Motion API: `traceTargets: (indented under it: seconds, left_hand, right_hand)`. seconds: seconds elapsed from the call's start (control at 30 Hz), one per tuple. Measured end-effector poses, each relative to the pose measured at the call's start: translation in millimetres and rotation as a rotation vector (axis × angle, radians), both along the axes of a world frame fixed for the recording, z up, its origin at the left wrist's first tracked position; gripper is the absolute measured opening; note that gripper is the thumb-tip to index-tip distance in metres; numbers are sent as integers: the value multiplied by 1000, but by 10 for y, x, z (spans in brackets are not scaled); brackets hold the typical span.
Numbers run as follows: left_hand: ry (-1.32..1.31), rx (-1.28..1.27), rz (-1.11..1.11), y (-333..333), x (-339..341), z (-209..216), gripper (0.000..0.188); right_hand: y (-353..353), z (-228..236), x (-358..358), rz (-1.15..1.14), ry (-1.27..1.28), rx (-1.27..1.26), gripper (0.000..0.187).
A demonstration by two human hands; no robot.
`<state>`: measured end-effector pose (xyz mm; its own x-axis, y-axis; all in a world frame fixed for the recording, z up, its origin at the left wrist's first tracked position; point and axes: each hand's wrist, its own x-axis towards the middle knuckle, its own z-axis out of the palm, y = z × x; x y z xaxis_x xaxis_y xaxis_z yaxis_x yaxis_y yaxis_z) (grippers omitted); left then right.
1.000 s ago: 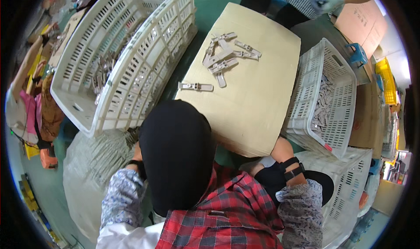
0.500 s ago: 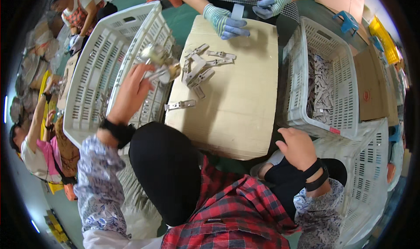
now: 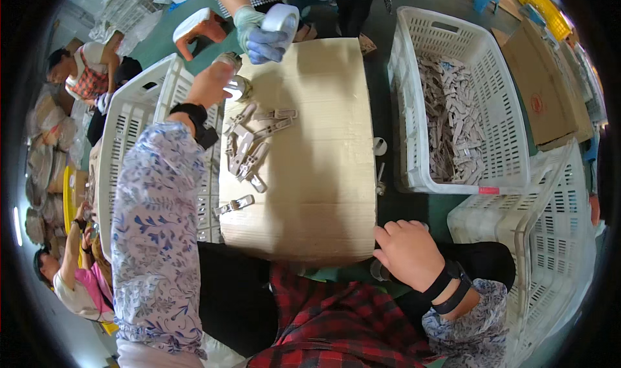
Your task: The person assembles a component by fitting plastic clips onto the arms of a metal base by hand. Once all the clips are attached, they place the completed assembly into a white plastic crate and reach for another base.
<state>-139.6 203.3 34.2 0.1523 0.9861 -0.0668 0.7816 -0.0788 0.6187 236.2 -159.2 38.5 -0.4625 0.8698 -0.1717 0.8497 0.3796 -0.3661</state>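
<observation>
My left hand (image 3: 212, 83) is closed at the far left corner of the cardboard-topped work surface (image 3: 323, 193). Shiny rounded items (image 3: 239, 86), clear and brownish, show at its fingers; their kind is unclear. Several greyish-beige clips (image 3: 249, 149) lie in a loose pile on the cardboard, and a single clip (image 3: 235, 204) sits nearer me. By the near right corner is my right hand (image 3: 409, 253), empty, with fingers loosely bent and thumb apart. Across from me, a co-worker's gloved hand (image 3: 260, 39) holds a white roll (image 3: 281, 20) that looks like tape.
A white crate (image 3: 462, 185) full of clips stands to the right, with more crates (image 3: 550, 232) nearer me. Another white crate (image 3: 139, 102) is at my left. Beyond the right crate stands a cardboard box (image 3: 540, 86). Other people work at the far left.
My left hand has moved away from me with the shiny items, up to the far left corner. The right hand has come to the near right corner. The co-worker's glove has moved left with the roll.
</observation>
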Motion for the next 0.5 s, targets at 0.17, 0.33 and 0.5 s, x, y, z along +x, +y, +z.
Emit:
traceTargets:
  seconds: [0.17, 0.33, 0.5]
  left_hand:
    - [148, -179, 46, 177, 255, 548, 28]
    - [478, -158, -160, 304, 345, 560, 26]
    - [724, 532, -323, 560, -72, 248, 24]
  right_hand:
    - [3, 29, -27, 28, 54, -4, 27]
    - [-9, 36, -1, 5, 47, -66, 32]
    - [-52, 30, -6, 20, 40, -24, 28]
